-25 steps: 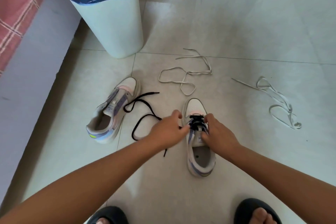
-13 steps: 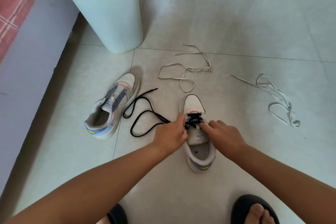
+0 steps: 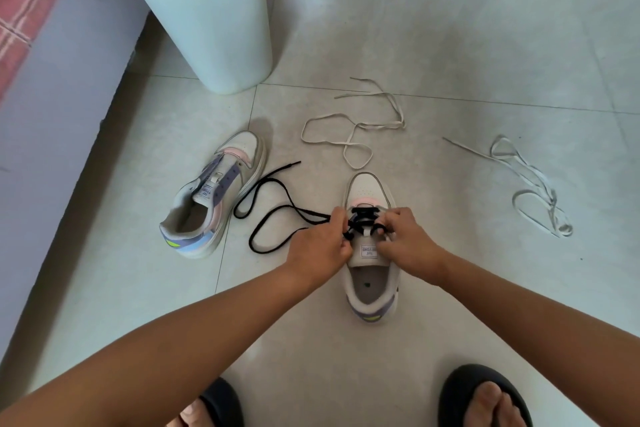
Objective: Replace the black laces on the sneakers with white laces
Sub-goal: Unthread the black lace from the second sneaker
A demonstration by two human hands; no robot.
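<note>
At frame centre I see the white-and-lilac leather sneaker (image 3: 371, 274), its black cord lace (image 3: 362, 218) crossing only the lowest eyelets. My left hand (image 3: 320, 248) and right hand (image 3: 405, 243) both pinch that lace with curled fingers.

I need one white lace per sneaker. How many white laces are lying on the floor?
2. One white lace lies just beyond the toe of the sneaker being unlaced; the other white lace lies farther right. None looks hidden.

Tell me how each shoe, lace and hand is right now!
near sneaker: upright, black lace partly in
far sneaker: upright, unlaced
loose black lace: on floor
cream lace: loose on floor
white lace: loose on floor
left hand: pinching lace
right hand: pinching lace
bin: open, bagged
</note>
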